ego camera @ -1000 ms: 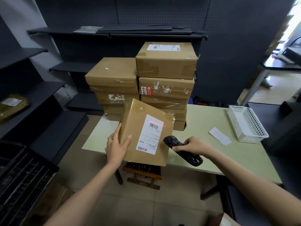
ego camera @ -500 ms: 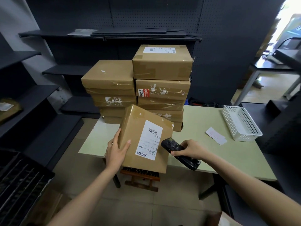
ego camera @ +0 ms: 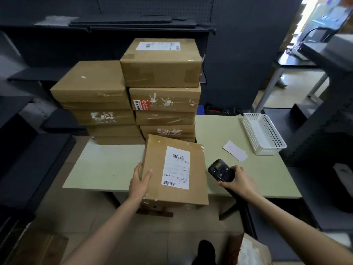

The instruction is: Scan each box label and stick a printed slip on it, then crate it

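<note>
A brown cardboard box point(ego camera: 154, 178) with a white barcode label point(ego camera: 176, 167) lies over the near edge of the pale green table point(ego camera: 107, 169). My left hand point(ego camera: 140, 182) grips its left side, thumb on the top face. My right hand point(ego camera: 239, 180) holds a black handheld scanner point(ego camera: 219, 170) just right of the box, its head pointing up and to the left. A white printed slip point(ego camera: 235, 151) lies on the table further right.
Two stacks of several taped cardboard boxes point(ego camera: 160, 73) stand at the back of the table. A white perforated basket point(ego camera: 264, 132) sits at the right edge. Dark shelving lines the left and back. A wooden stool point(ego camera: 156, 210) stands under the table's front edge.
The box has come down from a raised tilt to lie flatter over the table edge. The red scan line on the label is gone. The scanner has tipped more upright.
</note>
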Demonstrator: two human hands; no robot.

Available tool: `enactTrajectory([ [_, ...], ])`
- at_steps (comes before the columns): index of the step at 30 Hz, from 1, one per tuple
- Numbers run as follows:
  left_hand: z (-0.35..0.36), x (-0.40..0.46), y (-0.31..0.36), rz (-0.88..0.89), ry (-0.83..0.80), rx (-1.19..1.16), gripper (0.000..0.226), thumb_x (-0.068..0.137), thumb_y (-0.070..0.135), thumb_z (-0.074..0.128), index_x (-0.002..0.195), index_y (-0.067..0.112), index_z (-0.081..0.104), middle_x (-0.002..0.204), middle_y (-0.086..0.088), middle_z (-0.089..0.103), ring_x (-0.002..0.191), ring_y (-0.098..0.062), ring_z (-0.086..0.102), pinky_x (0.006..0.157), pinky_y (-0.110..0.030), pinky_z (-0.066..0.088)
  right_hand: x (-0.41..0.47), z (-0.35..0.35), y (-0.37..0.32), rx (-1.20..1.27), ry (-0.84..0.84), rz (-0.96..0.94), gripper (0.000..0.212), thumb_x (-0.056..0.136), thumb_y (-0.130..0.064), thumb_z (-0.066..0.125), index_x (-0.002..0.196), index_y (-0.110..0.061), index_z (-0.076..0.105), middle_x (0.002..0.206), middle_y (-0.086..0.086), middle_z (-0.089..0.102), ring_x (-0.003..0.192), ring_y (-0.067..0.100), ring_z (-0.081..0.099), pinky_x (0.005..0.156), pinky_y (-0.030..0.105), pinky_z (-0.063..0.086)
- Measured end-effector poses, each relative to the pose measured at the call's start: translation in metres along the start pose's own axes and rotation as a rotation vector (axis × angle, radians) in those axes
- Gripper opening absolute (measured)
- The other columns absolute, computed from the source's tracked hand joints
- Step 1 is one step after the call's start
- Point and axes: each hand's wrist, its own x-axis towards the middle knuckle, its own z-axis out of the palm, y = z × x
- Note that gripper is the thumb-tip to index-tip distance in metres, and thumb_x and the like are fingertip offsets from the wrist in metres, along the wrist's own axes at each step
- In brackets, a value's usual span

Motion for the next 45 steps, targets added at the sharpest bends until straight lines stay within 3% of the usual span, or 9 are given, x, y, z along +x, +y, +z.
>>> enactTrajectory([
  [6, 0.044, 0.012, 0.001, -0.110, 0.005, -0.080, 0.053, 0.092, 0.044, 0.054, 0.140, 0.031, 0.035, 0.133, -0.008, 0.053, 0.112, -0.029, 0.055, 0.090, -0.040, 0.047, 0.032, -0.003, 0.039, -0.068, -0.021, 0.086, 0.079, 0.061, -0.065, 0.076, 0.120, -0.019, 0.051, 0.119, -0.001, 0.048, 0.100, 0.024, 0.060, 0.068, 0.033, 0.044],
  [11, 0.070, 0.021, 0.001, -0.158, 0.037, -0.104, 0.052, 0.094, 0.043, 0.052, 0.141, 0.027, 0.035, 0.132, -0.007, 0.053, 0.108, -0.028, 0.055, 0.086, -0.037, 0.046, 0.057, -0.001, 0.063, -0.130, -0.049, 0.106, 0.074, 0.063, -0.062, 0.076, 0.118, -0.018, 0.052, 0.116, 0.000, 0.048, 0.099, 0.024, 0.060, 0.067, 0.032, 0.042],
  [16, 0.086, 0.026, -0.002, -0.153, 0.066, -0.001, 0.051, 0.094, 0.040, 0.054, 0.139, 0.025, 0.036, 0.133, -0.008, 0.054, 0.112, -0.030, 0.054, 0.094, -0.041, 0.045, 0.081, 0.005, 0.078, -0.171, -0.095, 0.089, 0.077, 0.060, -0.067, 0.074, 0.116, -0.020, 0.052, 0.113, 0.000, 0.048, 0.099, 0.023, 0.059, 0.066, 0.031, 0.041],
  [23, 0.100, 0.027, 0.001, -0.092, 0.125, 0.154, 0.070, 0.084, 0.044, 0.067, 0.142, 0.027, 0.033, 0.128, -0.004, 0.058, 0.112, -0.026, 0.057, 0.087, -0.035, 0.043, 0.105, 0.010, 0.092, -0.159, -0.117, 0.040, 0.079, 0.061, -0.062, 0.076, 0.123, -0.019, 0.050, 0.117, 0.000, 0.048, 0.109, 0.021, 0.053, 0.074, 0.034, 0.048],
  [29, 0.110, 0.028, 0.005, -0.121, 0.138, 0.180, 0.072, 0.080, 0.049, 0.069, 0.141, 0.033, 0.033, 0.128, -0.002, 0.058, 0.111, -0.025, 0.057, 0.086, -0.034, 0.043, 0.116, 0.010, 0.106, -0.045, -0.105, -0.017, 0.077, 0.068, -0.063, 0.072, 0.126, -0.018, 0.048, 0.120, -0.001, 0.049, 0.114, 0.019, 0.051, 0.078, 0.034, 0.045],
  [33, 0.116, 0.024, 0.006, -0.116, 0.161, 0.188, 0.072, 0.079, 0.050, 0.069, 0.140, 0.035, 0.034, 0.125, 0.001, 0.059, 0.107, -0.023, 0.058, 0.083, -0.033, 0.043, 0.147, 0.001, 0.106, 0.088, -0.052, -0.068, 0.059, 0.085, -0.050, 0.063, 0.130, -0.015, 0.047, 0.130, 0.004, 0.048, 0.120, 0.022, 0.048, 0.090, 0.038, 0.044],
  [38, 0.127, 0.020, 0.007, -0.112, 0.171, 0.179, 0.071, 0.078, 0.052, 0.069, 0.139, 0.036, 0.035, 0.124, 0.004, 0.060, 0.101, -0.017, 0.057, 0.079, -0.032, 0.043, 0.185, -0.001, 0.092, 0.050, -0.046, -0.135, 0.045, 0.093, -0.021, 0.055, 0.133, -0.003, 0.044, 0.135, 0.017, 0.045, 0.123, 0.032, 0.044, 0.099, 0.040, 0.037],
  [45, 0.130, 0.020, 0.008, -0.124, 0.194, 0.165, 0.074, 0.077, 0.051, 0.071, 0.140, 0.034, 0.036, 0.123, 0.003, 0.060, 0.097, -0.015, 0.055, 0.077, -0.030, 0.040, 0.208, 0.009, 0.093, -0.071, -0.041, -0.101, 0.034, 0.091, -0.014, 0.054, 0.120, 0.003, 0.048, 0.125, 0.021, 0.049, 0.111, 0.037, 0.049, 0.087, 0.041, 0.044],
])
